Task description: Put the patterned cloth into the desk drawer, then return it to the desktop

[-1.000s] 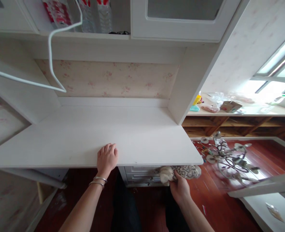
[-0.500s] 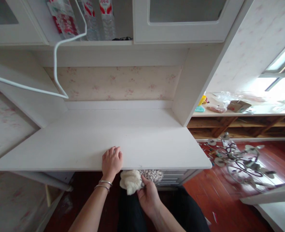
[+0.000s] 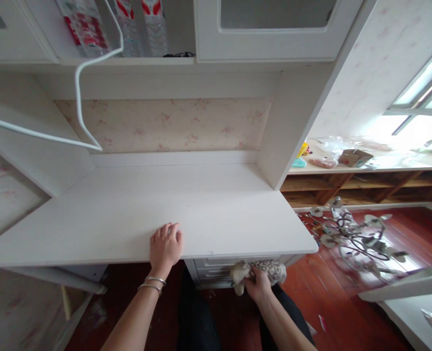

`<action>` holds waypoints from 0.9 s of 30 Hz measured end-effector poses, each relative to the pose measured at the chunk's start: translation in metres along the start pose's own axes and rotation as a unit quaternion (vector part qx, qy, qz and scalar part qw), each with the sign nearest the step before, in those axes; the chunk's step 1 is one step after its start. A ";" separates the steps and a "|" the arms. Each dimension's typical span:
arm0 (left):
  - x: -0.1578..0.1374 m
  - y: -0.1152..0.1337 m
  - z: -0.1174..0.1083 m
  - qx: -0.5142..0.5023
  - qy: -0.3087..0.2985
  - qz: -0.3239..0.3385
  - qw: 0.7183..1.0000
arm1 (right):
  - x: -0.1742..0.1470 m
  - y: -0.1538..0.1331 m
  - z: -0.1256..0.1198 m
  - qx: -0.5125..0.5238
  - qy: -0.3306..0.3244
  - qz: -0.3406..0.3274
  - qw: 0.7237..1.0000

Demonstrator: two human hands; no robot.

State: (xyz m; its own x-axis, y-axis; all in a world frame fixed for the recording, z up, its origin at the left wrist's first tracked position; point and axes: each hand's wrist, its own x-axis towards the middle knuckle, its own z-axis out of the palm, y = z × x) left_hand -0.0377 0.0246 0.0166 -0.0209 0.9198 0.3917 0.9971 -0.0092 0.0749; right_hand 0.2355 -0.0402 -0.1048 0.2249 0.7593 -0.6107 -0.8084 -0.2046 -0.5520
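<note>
My left hand rests palm down on the front of the white desk, fingers bent a little, with nothing in it; silver bracelets circle the wrist. Below the desk's front edge, my right hand grips a bunched cloth, cream on one side and printed grey-brown on the other. The cloth is in front of the white drawers under the desk; whether it touches them I cannot tell. Part of the cloth is hidden by my fingers.
Overhead, a white cable hangs before an open cabinet shelf with plastic bottles. To the right, a metal chandelier lies on the red wooden floor. Behind it stands a low shelf unit with a cardboard box on top.
My right hand has moved right with the cloth, along the desk's front, bringing more of the drawers into view. My left hand stays on the desk. The view has shifted slightly.
</note>
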 end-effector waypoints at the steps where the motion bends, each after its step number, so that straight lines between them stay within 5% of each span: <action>1: 0.000 0.000 0.000 -0.001 -0.001 -0.002 1.000 | 0.001 -0.011 -0.003 0.003 0.024 0.002 1.000; 6: -0.001 0.000 0.002 0.000 0.000 -0.004 1.000 | -0.023 -0.052 0.009 0.035 0.087 -0.002 0.996; 17: -0.004 -0.001 0.001 0.005 0.014 0.002 1.000 | -0.118 -0.111 0.055 0.067 0.100 0.014 0.993; 22: -0.005 -0.001 0.001 0.006 0.016 0.001 1.000 | -0.146 -0.132 0.084 -0.002 0.023 0.022 1.000; 27: -0.006 -0.001 0.000 0.002 0.019 -0.004 1.000 | -0.164 -0.142 0.150 0.034 -0.101 0.010 0.994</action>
State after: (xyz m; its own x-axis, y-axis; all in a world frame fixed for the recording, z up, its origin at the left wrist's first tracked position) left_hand -0.0389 0.0187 0.0139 -0.0320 0.9046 0.4251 0.9973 0.0006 0.0739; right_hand 0.2315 -0.0427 0.1584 0.0999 0.8653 -0.4913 -0.8477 -0.1846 -0.4974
